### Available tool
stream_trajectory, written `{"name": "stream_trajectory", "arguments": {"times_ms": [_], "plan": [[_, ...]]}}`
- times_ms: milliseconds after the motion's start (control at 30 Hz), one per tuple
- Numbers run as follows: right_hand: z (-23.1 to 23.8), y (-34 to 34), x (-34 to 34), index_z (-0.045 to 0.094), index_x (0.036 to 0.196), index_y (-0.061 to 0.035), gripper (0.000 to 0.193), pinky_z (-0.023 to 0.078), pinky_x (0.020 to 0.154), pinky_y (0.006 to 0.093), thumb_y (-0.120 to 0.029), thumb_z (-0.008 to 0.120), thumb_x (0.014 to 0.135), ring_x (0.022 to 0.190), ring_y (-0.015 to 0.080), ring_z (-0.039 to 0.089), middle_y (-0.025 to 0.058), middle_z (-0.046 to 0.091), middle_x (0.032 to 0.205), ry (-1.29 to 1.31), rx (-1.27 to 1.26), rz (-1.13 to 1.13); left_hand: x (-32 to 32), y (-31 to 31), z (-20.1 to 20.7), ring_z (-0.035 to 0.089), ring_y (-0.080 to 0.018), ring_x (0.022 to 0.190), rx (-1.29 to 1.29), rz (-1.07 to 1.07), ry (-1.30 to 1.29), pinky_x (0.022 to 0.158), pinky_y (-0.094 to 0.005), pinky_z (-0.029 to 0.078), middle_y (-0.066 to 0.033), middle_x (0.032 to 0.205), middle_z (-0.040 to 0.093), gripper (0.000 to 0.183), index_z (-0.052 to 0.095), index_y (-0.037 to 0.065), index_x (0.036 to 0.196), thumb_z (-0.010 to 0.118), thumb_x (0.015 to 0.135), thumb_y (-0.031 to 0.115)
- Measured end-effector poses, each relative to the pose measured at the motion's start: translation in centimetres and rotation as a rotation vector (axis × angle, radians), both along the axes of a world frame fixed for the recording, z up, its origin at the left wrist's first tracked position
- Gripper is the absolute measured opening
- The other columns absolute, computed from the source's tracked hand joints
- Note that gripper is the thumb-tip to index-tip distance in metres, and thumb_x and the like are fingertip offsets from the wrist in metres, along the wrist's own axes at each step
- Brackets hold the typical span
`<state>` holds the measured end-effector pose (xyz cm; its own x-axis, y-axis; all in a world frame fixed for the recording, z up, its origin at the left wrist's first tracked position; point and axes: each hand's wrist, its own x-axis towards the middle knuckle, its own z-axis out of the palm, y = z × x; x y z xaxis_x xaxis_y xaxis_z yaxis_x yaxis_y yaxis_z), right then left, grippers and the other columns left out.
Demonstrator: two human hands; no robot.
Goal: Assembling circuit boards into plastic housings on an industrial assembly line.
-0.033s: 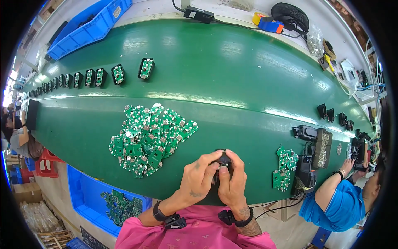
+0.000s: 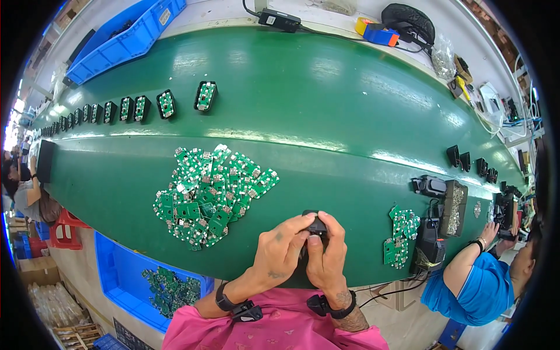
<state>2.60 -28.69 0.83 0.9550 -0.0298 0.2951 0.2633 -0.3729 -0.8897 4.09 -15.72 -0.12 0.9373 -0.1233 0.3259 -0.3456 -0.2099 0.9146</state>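
Close to the table's front edge, a small black plastic case [image 2: 315,225] is gripped between both my hands. My left hand [image 2: 279,249] is closed on its left side, fingers bent over the far end. From the right, my right hand [image 2: 327,255] pinches the same case, its thumb pressed to the near face. My fingers cover much of the case, so its inside does not show. Left of my hands lies a heap of green circuit boards [image 2: 204,198]. A row of black cases with green boards in them [image 2: 205,97] runs along the table's far left.
A smaller pile of boards [image 2: 399,233] lies to the right, beside a black power device [image 2: 430,245] and a bin of small metal parts [image 2: 454,207]. A blue crate [image 2: 119,286] with boards stands below the front edge. Co-workers sit left and right [image 2: 478,280].
The case has tilted slightly in my hands. A pale metallic bit seen between my thumbs before is now out of sight, and more black surface shows.
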Motion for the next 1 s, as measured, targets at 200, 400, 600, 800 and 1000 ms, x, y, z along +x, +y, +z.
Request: {"name": "stream_trajectory", "arguments": {"times_ms": [200,400,600,800,1000], "plan": [[-0.6,-0.7,0.2,0.049,0.128,-0.0034,0.032,0.050,0.063,0.0355,-0.006,0.057,0.097,0.074,0.0282,0.061,0.0175,0.063,0.097,-0.197,0.044,0.053,-0.3,-0.5,0.6,0.063,-0.0151,0.055,-0.018,0.041,-0.135,0.047,-0.0249,0.050,-0.0154,0.108,0.070,0.025,0.057,0.004,0.122,0.057,0.098,0.007],[-0.7,-0.6,0.3,0.049,0.135,-0.0023,0.049,0.048,0.060,0.0276,-0.009,0.069,0.090,0.065,0.0126,0.056,0.0068,0.062,0.081,0.193,0.152,-0.011,0.4,-0.2,2.4,0.067,-0.0174,0.059,-0.141,0.020,0.470,0.053,-0.0287,0.052,-0.0143,0.083,0.071,0.022,0.059,0.000,0.116,0.056,0.095,0.006],[1.8,-1.6,0.1,0.041,0.145,0.0006,0.084,0.044,0.054,0.0210,-0.010,0.084,0.074,0.060,0.0056,0.055,0.0018,0.060,0.072,0.363,0.080,0.232,1.9,2.1,2.7,0.058,-0.0079,0.058,-0.172,-0.004,0.695,0.052,-0.0255,0.046,-0.0063,0.069,0.064,0.021,0.060,-0.003,0.107,0.052,0.097,0.014],[2.5,-0.9,0.3,0.044,0.142,0.0032,0.080,0.046,0.055,0.0216,-0.004,0.082,0.072,0.062,0.0069,0.059,0.0040,0.064,0.076,0.378,0.097,0.198,1.9,3.0,2.6,0.058,-0.0072,0.071,-0.260,-0.083,0.687,0.064,-0.0233,0.049,-0.0085,0.091,0.065,0.032,0.061,-0.005,0.118,0.051,0.100,0.020],[2.2,-0.3,0.4,0.047,0.140,0.0038,0.070,0.054,0.070,0.0294,-0.002,0.076,0.076,0.075,0.0170,0.066,0.0087,0.067,0.087,0.075,-0.114,0.199,1.8,3.8,5.2,0.064,-0.0083,0.078,0.009,-0.116,0.569,0.057,-0.0214,0.050,-0.0118,0.115,0.059,0.083,0.042,-0.001,0.143,0.085,0.072,0.010]]}}
